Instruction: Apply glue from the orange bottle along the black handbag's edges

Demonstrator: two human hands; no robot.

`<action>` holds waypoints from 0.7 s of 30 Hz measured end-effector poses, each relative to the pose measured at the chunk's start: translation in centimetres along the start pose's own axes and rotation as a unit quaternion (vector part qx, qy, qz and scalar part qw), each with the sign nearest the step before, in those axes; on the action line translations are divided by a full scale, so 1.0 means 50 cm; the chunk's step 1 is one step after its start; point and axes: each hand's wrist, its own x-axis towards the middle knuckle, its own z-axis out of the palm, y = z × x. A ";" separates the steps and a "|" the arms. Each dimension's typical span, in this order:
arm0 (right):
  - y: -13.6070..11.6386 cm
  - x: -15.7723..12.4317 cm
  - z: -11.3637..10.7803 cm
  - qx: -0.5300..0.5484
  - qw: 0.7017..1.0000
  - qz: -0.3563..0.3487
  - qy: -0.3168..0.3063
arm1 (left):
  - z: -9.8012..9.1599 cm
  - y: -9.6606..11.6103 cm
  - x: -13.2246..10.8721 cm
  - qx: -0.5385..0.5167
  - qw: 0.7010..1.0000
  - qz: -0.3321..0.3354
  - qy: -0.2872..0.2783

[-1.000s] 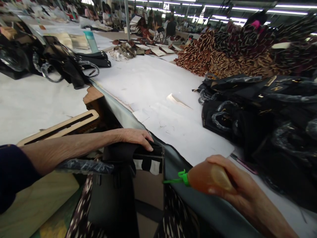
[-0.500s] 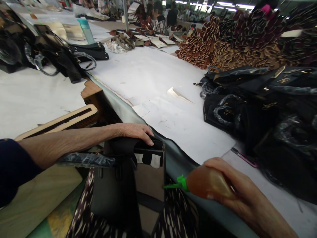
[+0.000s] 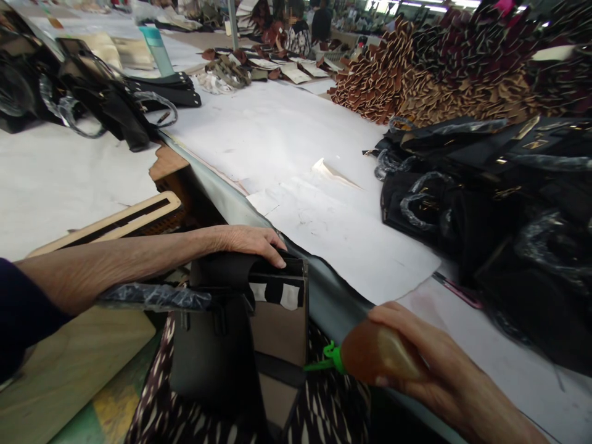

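A black handbag (image 3: 210, 364) rests on my lap, its side panel (image 3: 280, 330) turned up and showing a brown-grey face with two white patches near the top. My left hand (image 3: 252, 242) grips the bag's upper edge, thumb on the near side. A plastic-wrapped handle (image 3: 157, 297) lies across the bag below my left forearm. In my right hand (image 3: 416, 351) is a squeeze bottle (image 3: 377, 351) of amber liquid, held on its side. Its green nozzle (image 3: 326, 359) points left, with the tip at the panel's right edge; whether it touches I cannot tell.
Black bags with wrapped handles (image 3: 462, 203) are heaped on the white-covered table (image 3: 287, 135) at right. Behind them rise stacked brown leather pieces (image 3: 383, 80). A pale slotted board (image 3: 115, 222) lies left, beside a brown box (image 3: 169, 169). A teal-capped bottle (image 3: 160, 52) stands farther back.
My right hand has lowered the bottle and brought it slightly left, so the nozzle tip is lower along the panel's edge. My left hand keeps its hold on the bag.
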 end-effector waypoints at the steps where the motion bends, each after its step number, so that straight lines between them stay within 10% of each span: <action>1: -0.005 0.004 -0.002 0.012 1.000 0.011 -0.007 | 0.000 0.004 -0.003 0.006 1.000 -0.001 0.003; 13: 0.014 0.075 -0.031 0.377 0.920 0.058 0.093 | -0.062 0.189 -0.112 0.176 0.973 0.083 0.124; 21: 0.042 0.168 -0.059 0.496 0.851 -0.013 0.174 | -0.086 0.285 -0.096 0.515 0.798 0.165 0.267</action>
